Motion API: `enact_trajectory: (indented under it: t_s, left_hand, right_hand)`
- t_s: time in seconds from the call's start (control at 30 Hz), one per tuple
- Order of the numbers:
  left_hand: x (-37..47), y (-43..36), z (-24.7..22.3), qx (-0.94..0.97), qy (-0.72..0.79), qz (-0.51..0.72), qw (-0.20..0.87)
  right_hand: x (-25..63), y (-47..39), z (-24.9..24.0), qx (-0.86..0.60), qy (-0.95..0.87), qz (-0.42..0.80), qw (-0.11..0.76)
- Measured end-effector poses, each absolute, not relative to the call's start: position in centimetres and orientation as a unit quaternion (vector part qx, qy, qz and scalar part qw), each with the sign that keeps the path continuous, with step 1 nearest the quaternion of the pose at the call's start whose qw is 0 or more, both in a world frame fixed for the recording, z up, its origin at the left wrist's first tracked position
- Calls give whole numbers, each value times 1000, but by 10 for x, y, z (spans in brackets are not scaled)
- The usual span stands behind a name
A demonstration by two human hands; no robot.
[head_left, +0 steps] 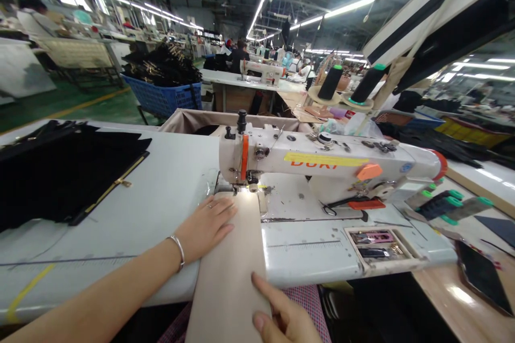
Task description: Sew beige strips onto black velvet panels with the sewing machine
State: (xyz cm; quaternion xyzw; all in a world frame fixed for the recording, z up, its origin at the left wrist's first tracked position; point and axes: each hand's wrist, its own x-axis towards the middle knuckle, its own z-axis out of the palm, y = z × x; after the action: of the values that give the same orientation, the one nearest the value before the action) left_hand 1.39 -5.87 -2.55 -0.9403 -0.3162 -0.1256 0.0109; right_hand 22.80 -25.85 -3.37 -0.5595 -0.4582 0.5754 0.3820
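Observation:
A long beige strip of material point(235, 257) runs from under the needle area of a white sewing machine point(273, 153) down over the table's front edge. My left hand point(207, 225), with a ring and a silver bracelet, lies on the strip's left side close to the presser foot, fingers stretched out and palm down. On the strip's right edge, nearer to me, is my right hand point(281, 313). Its index finger and thumb are apart, the index fingertip touching the material. The lower part of this hand is cut off by the frame.
Black pieces with a gold zipper point(72, 171) lie on the left of the table point(173, 166). Scissors point(341, 203) rest by the machine. A small tool tray point(386, 249) is at the right. Behind stand thread cones point(330, 83) and a blue basket point(164, 94). People sit farther back.

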Motion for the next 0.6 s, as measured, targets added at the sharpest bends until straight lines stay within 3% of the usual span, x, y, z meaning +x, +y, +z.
enact_trajectory:
  t_s: [0.4,0.6]
  left_hand:
    - [18,-45,-28,-935,-319,-152,-23]
    - [20,-43,-26,-932,-330,-148,-25]
  right_hand:
    - [221,-250,-66,-536,-414,585,445]
    - [226,-247,-75,-534,-427,598,418]
